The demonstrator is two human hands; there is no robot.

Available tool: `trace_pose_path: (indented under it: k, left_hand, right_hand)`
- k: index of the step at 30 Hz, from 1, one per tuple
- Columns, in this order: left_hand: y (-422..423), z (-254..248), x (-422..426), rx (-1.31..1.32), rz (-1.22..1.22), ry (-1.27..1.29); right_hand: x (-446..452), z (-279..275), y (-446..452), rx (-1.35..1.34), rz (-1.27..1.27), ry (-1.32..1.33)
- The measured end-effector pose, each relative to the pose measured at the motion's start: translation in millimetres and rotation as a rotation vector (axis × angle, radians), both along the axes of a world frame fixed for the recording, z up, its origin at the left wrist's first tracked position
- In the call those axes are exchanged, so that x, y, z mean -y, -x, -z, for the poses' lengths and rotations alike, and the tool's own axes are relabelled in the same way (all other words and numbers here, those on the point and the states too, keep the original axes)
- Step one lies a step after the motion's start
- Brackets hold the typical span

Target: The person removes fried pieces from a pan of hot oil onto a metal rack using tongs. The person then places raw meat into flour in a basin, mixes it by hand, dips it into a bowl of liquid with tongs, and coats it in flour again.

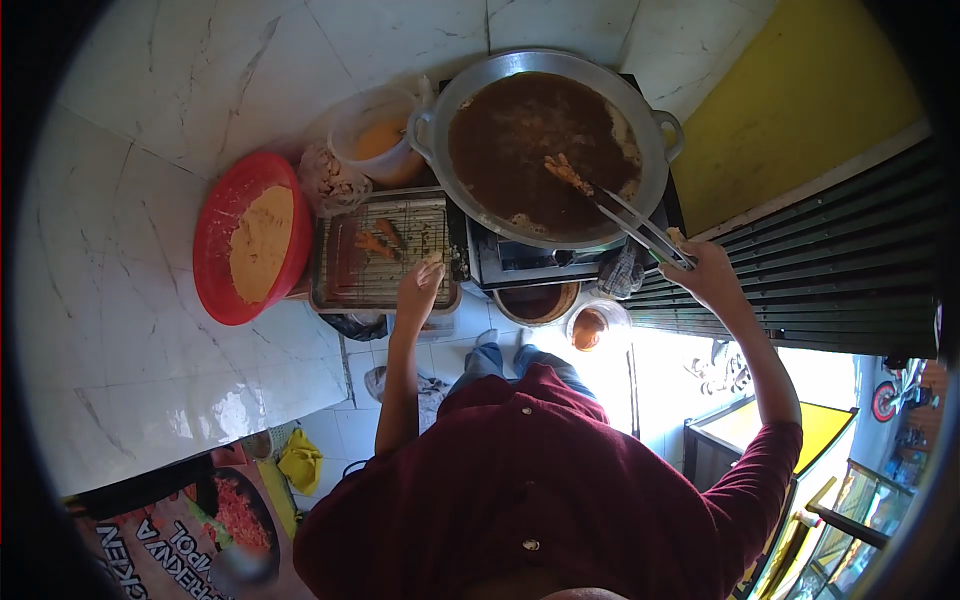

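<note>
My right hand (705,278) is closed around the handle end of metal tongs (640,222). Their tips hold a browned fried piece (568,174), perhaps chicken, over the oil in a wide two-handled pan (482,205). My left hand (422,285) is at the right edge of a wire rack on a tray (335,285). Its fingers are bunched together, with pale coating on the tips; whatever may be between them is hidden. A few fried pieces (375,243) lie on the rack.
A red basin (208,265) of flour stands left of the rack. Behind are a plastic bag (330,185) and a clear tub (350,135) with yellowish liquid. The pan sits on a black stove (490,262). Below are a brown-filled pot (520,318) and a bucket (612,312).
</note>
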State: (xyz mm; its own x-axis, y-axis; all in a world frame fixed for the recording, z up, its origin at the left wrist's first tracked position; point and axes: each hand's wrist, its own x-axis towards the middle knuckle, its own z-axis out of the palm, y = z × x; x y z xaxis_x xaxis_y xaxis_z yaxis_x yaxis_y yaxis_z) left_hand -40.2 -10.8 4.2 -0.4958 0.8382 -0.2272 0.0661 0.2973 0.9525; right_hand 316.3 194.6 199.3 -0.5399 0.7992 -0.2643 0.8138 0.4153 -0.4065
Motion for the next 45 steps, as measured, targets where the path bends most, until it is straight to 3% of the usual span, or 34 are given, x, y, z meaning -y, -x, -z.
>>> trace_pose_path:
  k: [17,22,25,45]
  left_hand:
    - [-3,2,-6,-0.013,0.020,-0.040]
    - [-5,-1,-7,0.005,0.021,-0.009]
    - [-7,-2,-7,0.035,0.008,-0.043]
    - [-6,4,-6,0.026,0.019,-0.022]
  right_hand:
    - [40,26,-16,-0.041,0.095,-0.110]
    - [50,34,-13,-0.199,0.213,0.002]
    - [55,65,-18,-0.321,0.218,-0.077]
    - [64,101,-13,-0.420,0.319,-0.127]
